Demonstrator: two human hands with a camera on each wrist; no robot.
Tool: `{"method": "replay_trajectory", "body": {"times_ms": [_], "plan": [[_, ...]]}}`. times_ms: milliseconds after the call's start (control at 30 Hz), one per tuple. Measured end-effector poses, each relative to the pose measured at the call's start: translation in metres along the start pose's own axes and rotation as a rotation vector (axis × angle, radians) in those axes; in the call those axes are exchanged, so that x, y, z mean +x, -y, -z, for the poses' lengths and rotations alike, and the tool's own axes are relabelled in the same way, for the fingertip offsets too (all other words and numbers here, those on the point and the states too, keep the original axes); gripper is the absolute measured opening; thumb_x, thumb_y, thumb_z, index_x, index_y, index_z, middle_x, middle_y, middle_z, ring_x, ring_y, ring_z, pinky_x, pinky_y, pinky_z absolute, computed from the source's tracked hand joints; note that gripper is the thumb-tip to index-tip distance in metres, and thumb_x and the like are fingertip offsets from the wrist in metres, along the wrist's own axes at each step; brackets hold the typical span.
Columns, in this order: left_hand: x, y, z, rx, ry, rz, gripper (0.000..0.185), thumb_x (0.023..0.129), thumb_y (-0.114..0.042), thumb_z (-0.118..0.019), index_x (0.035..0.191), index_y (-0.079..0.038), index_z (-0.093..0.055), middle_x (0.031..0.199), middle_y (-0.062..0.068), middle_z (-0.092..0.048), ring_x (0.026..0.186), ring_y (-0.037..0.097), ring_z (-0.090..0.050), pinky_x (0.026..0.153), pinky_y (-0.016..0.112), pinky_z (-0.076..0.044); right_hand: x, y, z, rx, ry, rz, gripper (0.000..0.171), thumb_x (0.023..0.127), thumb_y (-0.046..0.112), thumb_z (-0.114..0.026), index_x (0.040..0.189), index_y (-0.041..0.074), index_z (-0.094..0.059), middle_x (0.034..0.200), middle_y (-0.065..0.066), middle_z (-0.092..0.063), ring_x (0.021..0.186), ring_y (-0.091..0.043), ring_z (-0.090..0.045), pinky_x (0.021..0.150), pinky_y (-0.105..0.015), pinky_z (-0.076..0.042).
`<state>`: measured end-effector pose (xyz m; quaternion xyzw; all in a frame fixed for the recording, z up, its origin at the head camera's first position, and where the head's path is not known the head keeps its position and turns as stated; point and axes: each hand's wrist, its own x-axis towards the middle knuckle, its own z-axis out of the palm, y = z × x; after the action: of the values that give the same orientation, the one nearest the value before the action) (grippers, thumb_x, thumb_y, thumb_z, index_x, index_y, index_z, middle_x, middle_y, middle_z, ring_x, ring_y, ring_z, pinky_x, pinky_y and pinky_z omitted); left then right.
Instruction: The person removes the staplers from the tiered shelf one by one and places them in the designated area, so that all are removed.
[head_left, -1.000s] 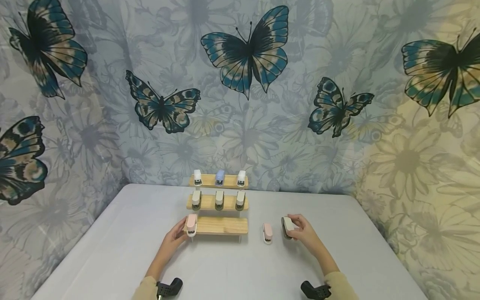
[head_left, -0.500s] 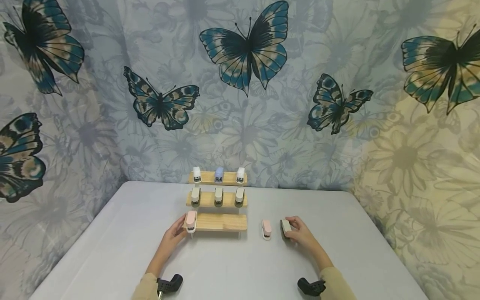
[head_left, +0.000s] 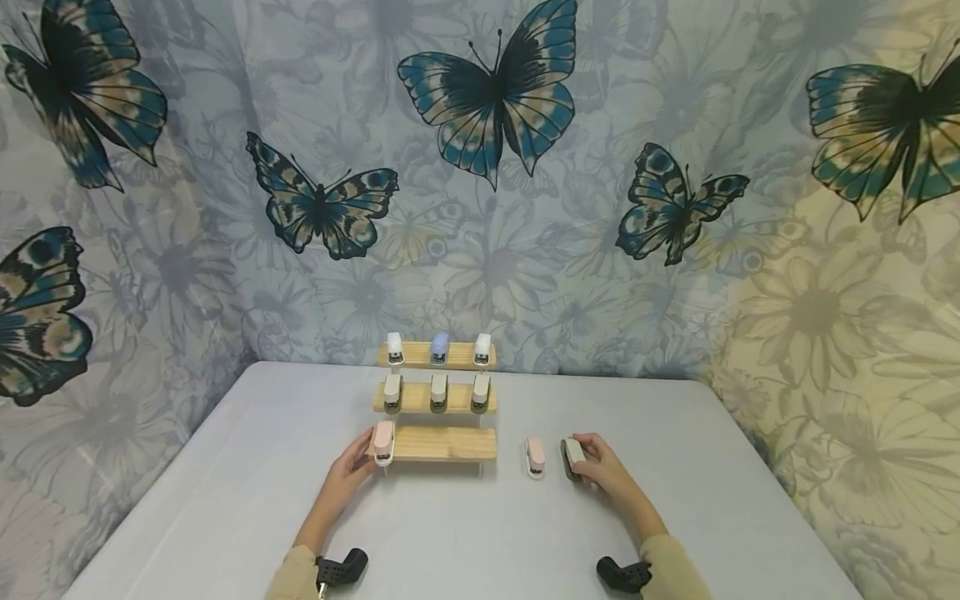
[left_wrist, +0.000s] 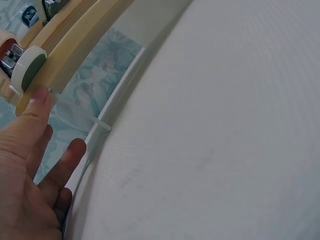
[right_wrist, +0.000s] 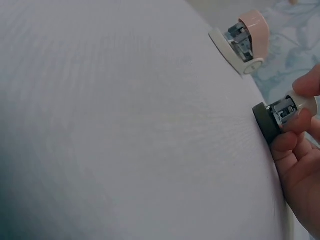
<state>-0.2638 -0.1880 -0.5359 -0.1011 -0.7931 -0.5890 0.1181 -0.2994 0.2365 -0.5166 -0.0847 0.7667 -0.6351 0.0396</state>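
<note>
While our right hand (head_left: 602, 467) is pinching the dark-based stapler (head_left: 573, 454) at three o'clock from the free-standing pink stapler (head_left: 536, 457), that dark-based stapler's long axis is running eleven to five, mouth facing five; our left hand (head_left: 351, 467) is touching the bottom shelf (head_left: 446, 444) at nine o'clock, grip unclear.

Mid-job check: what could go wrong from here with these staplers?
The left hand touches the left end of the light wooden bottom board, right beside the pink-and-white stapler standing there; a bump might shift or topple that stapler.

The right hand pinches the off-white stapler with the dark base, and a second pink-and-white stapler stands on the white table between it and the board; a low sideways move might knock it.
</note>
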Motion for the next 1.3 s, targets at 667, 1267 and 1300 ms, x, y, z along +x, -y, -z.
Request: {"method": "replay_trajectory", "body": {"times_ms": [667,1267,1300], "plan": [[0.004,-0.001,0.001,-0.035,-0.028,0.017,0.053,0.071,-0.03,-0.055,0.118,-0.018,-0.035,0.121,-0.003,-0.033,0.103,0.015,-0.036,0.081,0.03,-0.034,0.0,0.006,-0.001,-0.08,-0.018,-0.049,0.053,0.066,0.006,-0.058,0.114,0.006,-0.035,0.12,-0.019,-0.028,0.079,-0.023,-0.043,0.047,-0.026,-0.042],[0.001,-0.003,-0.001,-0.053,-0.023,0.016,0.052,0.071,-0.03,-0.055,0.118,-0.019,-0.035,0.12,-0.003,-0.033,0.1,0.015,-0.039,0.08,0.028,-0.035,-0.015,0.035,-0.009,-0.198,-0.026,0.166,0.054,0.075,0.023,-0.054,0.122,0.02,-0.028,0.124,-0.007,-0.024,0.036,-0.012,-0.029,0.033,-0.039,-0.029],[0.001,-0.003,0.0,-0.055,-0.021,0.01,0.052,0.071,-0.029,-0.055,0.118,-0.018,-0.035,0.12,-0.002,-0.033,0.101,0.016,-0.039,0.08,0.028,-0.035,-0.013,0.033,-0.011,-0.178,-0.013,0.193,0.052,0.076,0.021,-0.053,0.122,0.02,-0.029,0.124,-0.007,-0.025,0.035,-0.011,-0.027,0.032,-0.04,-0.026]]}}
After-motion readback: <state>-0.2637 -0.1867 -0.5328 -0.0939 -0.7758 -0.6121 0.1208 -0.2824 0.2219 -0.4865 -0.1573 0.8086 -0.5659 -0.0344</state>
